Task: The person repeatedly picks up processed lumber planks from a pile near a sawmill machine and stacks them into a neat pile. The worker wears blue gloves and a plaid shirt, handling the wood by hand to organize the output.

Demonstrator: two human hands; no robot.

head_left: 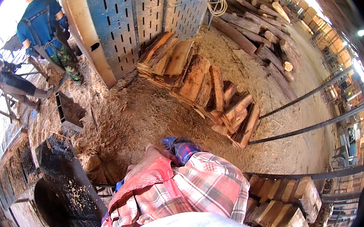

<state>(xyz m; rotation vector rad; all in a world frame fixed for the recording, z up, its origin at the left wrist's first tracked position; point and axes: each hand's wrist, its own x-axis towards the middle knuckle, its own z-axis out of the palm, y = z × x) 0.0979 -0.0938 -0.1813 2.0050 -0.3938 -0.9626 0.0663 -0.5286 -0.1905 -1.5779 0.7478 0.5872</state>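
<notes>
My right arm, in a pink-and-white checked sleeve (217, 176), bends across my front into a dark blue-and-red checked cuff (185, 152). At its end is a bit of blue that looks like my gloved right hand (169, 142); its fingers are not clear, nor whether it holds anything. A small blue patch at my left side may be my left hand (119, 184), mostly hidden by my clothing. Reddish cloth (160, 161) hangs at my front. Nearest on the left is a black, sawdust-strewn machine housing (68, 179).
Stacked rough boards (194, 77) lie ahead against a slotted blue metal panel (112, 15). Logs (260, 29) are piled beyond. Cut timber (285, 202) is stacked at right, beside dark bars (311, 134). Two people (41, 25) stand at far left. Sawdust covers the floor (147, 110).
</notes>
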